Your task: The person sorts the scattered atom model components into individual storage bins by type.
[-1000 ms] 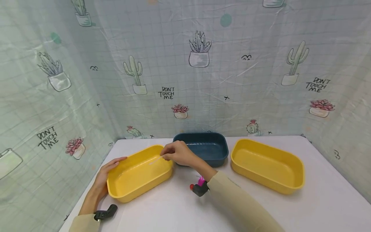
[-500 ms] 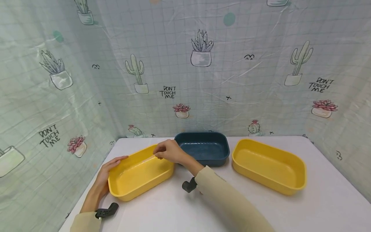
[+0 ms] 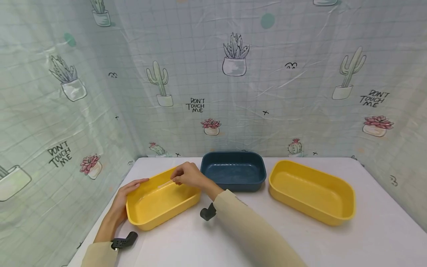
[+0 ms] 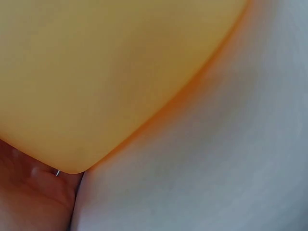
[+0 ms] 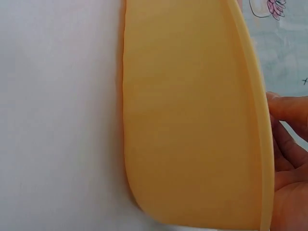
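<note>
The right hand (image 3: 189,175) pinches a slender pale stick (image 3: 165,184), probably light and stiff, best held by one end, jutting beyond its fingertips over a yellow tray (image 3: 168,214); the left hand (image 3: 122,198) touches it, fingers extended.

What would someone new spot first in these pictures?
Probably the bright left yellow tray and right yellow tray, with a blue tray between them. Next, perhaps, the right hand pinching a thin pale stick over the left yellow tray, while the left hand touches that tray's left end. Behind hangs a curtain with plant drawings.
</note>
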Action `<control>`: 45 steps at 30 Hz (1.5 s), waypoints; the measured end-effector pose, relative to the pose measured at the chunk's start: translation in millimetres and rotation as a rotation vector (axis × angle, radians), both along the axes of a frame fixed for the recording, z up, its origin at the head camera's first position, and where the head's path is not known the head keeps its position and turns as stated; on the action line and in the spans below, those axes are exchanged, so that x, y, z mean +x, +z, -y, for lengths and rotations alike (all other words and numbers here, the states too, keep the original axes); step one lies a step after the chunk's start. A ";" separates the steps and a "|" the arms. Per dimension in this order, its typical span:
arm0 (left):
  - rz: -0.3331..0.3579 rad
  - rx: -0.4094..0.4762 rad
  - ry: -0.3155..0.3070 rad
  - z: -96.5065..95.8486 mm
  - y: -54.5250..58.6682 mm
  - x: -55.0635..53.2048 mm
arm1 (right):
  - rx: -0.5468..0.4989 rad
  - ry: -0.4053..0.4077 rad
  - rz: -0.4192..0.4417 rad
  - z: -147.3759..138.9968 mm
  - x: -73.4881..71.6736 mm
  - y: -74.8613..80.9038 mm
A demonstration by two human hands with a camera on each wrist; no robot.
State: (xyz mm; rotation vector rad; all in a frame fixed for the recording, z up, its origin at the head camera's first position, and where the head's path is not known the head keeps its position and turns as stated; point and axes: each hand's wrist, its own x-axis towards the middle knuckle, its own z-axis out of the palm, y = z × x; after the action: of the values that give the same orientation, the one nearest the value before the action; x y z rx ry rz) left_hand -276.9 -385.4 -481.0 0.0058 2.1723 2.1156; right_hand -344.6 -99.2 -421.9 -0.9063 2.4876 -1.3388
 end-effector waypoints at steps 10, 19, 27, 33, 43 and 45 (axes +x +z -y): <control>0.002 -0.026 0.020 -0.7 0.4 -2.8 | 0.017 -0.074 0.083 23.1 -0.1 -4.7; -0.001 -0.021 0.041 1.0 -2.6 2.8 | 0.024 -0.113 0.134 33.0 -4.8 -25.1; -0.001 -0.029 0.023 -0.8 -0.2 -0.5 | 0.077 -0.182 0.112 35.1 -4.7 -24.4; 0.012 -0.042 0.044 2.3 -0.4 3.0 | 0.091 -0.156 0.098 38.4 -1.0 -24.7; -0.009 -0.029 0.016 0.7 -4.2 -0.5 | 0.134 -0.191 0.093 39.4 -8.9 -32.0; -0.018 -0.029 0.013 0.7 -3.9 -1.6 | 0.134 -0.194 0.098 39.9 -10.2 -32.3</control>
State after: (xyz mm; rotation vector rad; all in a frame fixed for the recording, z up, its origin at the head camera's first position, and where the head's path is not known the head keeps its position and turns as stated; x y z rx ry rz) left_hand -278.6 -386.1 -484.9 0.0086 2.2182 2.0990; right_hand -354.8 -139.1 -454.3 -0.5695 2.6058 -1.2191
